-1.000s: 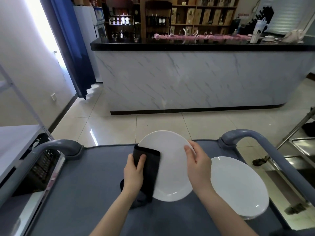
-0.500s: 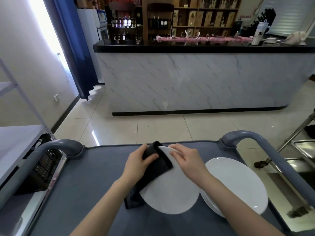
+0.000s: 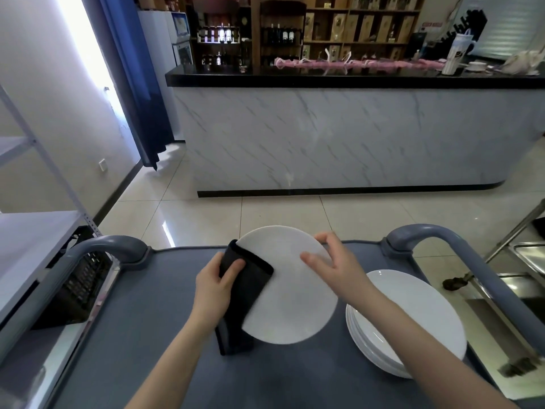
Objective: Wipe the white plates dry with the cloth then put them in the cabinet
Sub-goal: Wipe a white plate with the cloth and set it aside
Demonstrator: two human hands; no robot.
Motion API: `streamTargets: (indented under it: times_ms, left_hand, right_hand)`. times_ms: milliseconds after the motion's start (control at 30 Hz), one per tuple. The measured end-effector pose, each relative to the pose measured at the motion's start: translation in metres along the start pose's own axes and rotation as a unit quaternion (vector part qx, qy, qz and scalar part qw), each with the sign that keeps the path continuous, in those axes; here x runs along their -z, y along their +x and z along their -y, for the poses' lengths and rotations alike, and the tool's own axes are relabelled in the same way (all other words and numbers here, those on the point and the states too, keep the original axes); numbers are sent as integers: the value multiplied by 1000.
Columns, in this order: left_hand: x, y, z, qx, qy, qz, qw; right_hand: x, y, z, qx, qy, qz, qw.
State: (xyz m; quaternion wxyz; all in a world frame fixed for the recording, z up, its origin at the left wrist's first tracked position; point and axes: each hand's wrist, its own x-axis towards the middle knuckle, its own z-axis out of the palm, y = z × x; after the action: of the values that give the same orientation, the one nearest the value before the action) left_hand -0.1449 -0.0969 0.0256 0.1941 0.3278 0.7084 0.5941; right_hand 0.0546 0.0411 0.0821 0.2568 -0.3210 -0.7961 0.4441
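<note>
well, at the left the left hand [image 3: 215, 287] is gripping the cloth [image 3: 244, 293], thumb on top and fingers curled behind, so the dark fold is wrapping the left edge of the plate [image 3: 292, 293]. the plate seems to be hanging tilted just above the cart [image 3: 147, 320], though i cannot tell whether its near edge is touching the top. the right hand [image 3: 333, 267] is holding the far rim, thumb lying on the face and fingers spread over the edge, which looks like a loose hold. further right the stack [image 3: 418, 314] of plates is sitting on the cart, close to its right side, with the right forearm passing over it.

the wiping looks unfinished. the main risk, i think, is the plate sliding out of that spread right hand as the cloth is pushing across a smooth, possibly wet face. it could then be dropping onto the cart or knocking the stack and chipping. the forearm could also be nudging the stack toward the edge. no cabinet is showing plainly, so a carry lies ahead.
</note>
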Motion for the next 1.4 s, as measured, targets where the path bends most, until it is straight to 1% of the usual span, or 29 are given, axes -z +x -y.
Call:
streamTargets:
  times_ms: [67, 167, 233, 300, 367, 433, 533, 600, 667, 700, 767, 833, 900, 967, 1000, 1033, 1067, 1100, 1167, 1233, 1333, 1367, 1400]
  left_hand:
    - [4, 6, -11, -55, 63, 35, 996]
    - [7, 12, -23, -124, 145, 89, 978]
    - [8, 16, -25, -142, 166, 114, 969]
    - [8, 16, -27, -148, 166, 133, 966]
    - [3, 11, -25, -132, 146, 135, 971]
    - [-3, 6, -20, -92, 104, 107, 985]
    - [-8, -3, -6, -6, 31, -9, 999]
    - [-15, -13, 4, 55, -20, -83, 995]
    - [-26, -25, 10, 103, -53, -112, 987]
    - [-29, -30, 11, 118, -60, -112, 985]
    - [-29, -30, 12, 120, -56, -98, 986]
    - [-20, -23, 11, 84, -35, -71, 993]
    - [-10, -11, 3, 27, 2, -31, 999]
    - [-5, 0, -7, -33, 65, 41, 997]
    - [-7, 4, -12, -62, 99, 80, 990]
    - [-10, 5, -16, -85, 128, 108, 982]
    - [-14, 6, -17, -96, 145, 117, 978]
    - [-16, 7, -17, -97, 149, 107, 978]
    - [-17, 8, -14, -77, 136, 58, 986]
    - [-14, 7, -8, -31, 94, 5, 995]
    - [-18, -4, 2, 58, 21, -69, 996]
    - [-21, -9, 6, 80, -3, -83, 993]
    - [-23, -13, 9, 97, -27, -87, 991]
  right_hand:
    - [1, 6, 2, 30, -68, 51, 996]
    - [-2, 9, 1, 66, -126, 87, 986]
    - [-5, 8, -2, 74, -142, 85, 983]
    - [-9, 5, -4, 83, -127, 66, 986]
    - [-15, 4, -4, 101, -114, 35, 988]
    - [-21, 0, -4, 112, -98, -7, 989]
    - [-31, -8, -5, 76, -29, -103, 991]
    - [-38, -10, -4, 25, 31, -199, 979]
    - [-45, -9, -2, -24, 74, -267, 961]
    - [-47, -8, -2, -33, 80, -277, 957]
    - [-45, -8, -3, -18, 63, -265, 962]
    - [-34, -7, -5, 18, 36, -229, 973]
    - [-22, -5, -8, 60, 3, -155, 986]
    - [-18, -1, -8, 85, -60, -46, 994]
    - [-19, 1, -7, 91, -102, 3, 991]
    - [-22, 2, -7, 93, -135, 33, 986]
    - [-24, 3, -7, 94, -147, 38, 984]
    - [-26, 2, -7, 95, -138, 27, 986]
    - [-27, -1, -8, 90, -89, -19, 992]
    - [-29, -5, -10, 70, -33, -90, 993]
    - [-41, -11, -8, 17, 44, -225, 973]
    - [-44, -13, -7, 0, 58, -250, 966]
    - [-46, -14, -6, -8, 66, -257, 964]
